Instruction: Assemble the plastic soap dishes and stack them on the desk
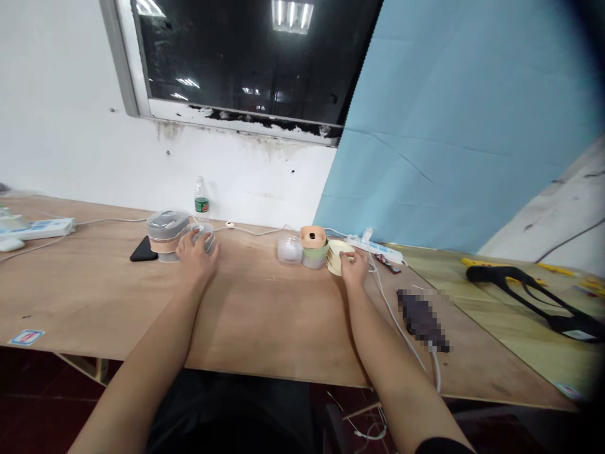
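My left hand (197, 257) curls its fingers over a clear, greyish round container (207, 233) on the left of the table. Right beside it stands a stack of peach and grey boxes with a grey lid (167, 222). My right hand (354, 268) pinches the rim of a pale yellow container (336, 252), thumb and fingers at its right side. Touching that one on its left is a stack with a peach container (312, 237) on top, a green container (314, 253) under it and a grey one at the bottom. A clear container (289, 250) sits left of the stack.
A black phone (144, 250) lies by the left stack, and a plastic bottle (201, 200) stands behind. Power strips (385, 252) and white cables cross the table (265, 321). Farther right are a pixelated dark object (422, 320) and a black strap-like frame (534, 296).
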`<state>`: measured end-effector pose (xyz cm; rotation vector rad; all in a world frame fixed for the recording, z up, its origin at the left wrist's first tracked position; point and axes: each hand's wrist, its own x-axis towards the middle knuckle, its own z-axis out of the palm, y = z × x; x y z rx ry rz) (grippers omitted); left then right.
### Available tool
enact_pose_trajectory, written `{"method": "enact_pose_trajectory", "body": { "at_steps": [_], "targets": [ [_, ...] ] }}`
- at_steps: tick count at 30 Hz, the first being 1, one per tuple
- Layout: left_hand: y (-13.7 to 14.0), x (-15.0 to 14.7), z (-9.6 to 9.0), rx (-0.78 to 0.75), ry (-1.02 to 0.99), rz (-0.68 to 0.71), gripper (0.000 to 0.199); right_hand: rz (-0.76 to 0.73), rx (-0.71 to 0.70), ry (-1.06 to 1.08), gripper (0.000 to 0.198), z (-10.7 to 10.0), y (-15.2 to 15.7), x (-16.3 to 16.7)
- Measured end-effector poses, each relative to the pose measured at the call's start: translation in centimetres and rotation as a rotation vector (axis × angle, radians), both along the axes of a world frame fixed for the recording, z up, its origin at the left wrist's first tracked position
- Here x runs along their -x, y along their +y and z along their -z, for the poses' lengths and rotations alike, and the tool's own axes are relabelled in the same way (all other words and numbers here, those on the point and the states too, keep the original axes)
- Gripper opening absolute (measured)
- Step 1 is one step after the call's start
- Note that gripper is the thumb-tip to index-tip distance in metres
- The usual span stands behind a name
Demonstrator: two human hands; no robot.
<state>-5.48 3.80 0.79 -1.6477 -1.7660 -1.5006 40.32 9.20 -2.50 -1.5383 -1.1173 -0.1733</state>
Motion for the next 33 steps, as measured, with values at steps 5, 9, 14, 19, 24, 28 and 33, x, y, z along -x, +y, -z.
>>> {"method": "enact_pose_trajectory", "body": {
  "at_steps": [5, 9, 14, 19, 24, 28, 33],
  "targets": [
    [0.4, 1.1, 0.4, 0.149, 0.032, -0.131, 0.057, 0.086, -0.100, -0.087, 0.027, -0.3, -0.3, 0.3],
    [1.2, 1.6, 1.1, 0.164, 0.034, -0.168, 0.054, 0.118, -0.204, -0.173, 0.025, -0.8, -1.0, 1.0],
    [2.4, 2.2, 1.7, 0.064, -0.039, -0.150, 0.048, 0.082, -0.277, -0.285, 0.023, -2.1, -2.2, 2.9],
    [2.6, 2.4, 2.1, 0.022, -0.058, -0.062, 0.036, 0.004, -0.323, -0.353, 0.023, -3.7, -3.7, 6.9],
    [1.4, 0.7, 2.0, 0.027, -0.035, 0.093, 0.037, -0.277, -0.371, -0.424, 0.015, -3.4, -5.9, 12.9],
    [0.5, -2.2, 2.3, 0.114, 0.004, 0.319, 0.039, -0.574, -0.270, -0.524, 0.012, -2.0, -7.3, 16.9],
    [-0.1, -4.1, 2.8, 0.189, 0.033, 0.490, 0.040, -0.746, -0.149, -0.544, 0.016, -1.2, -7.6, 18.3]
  ]
}}
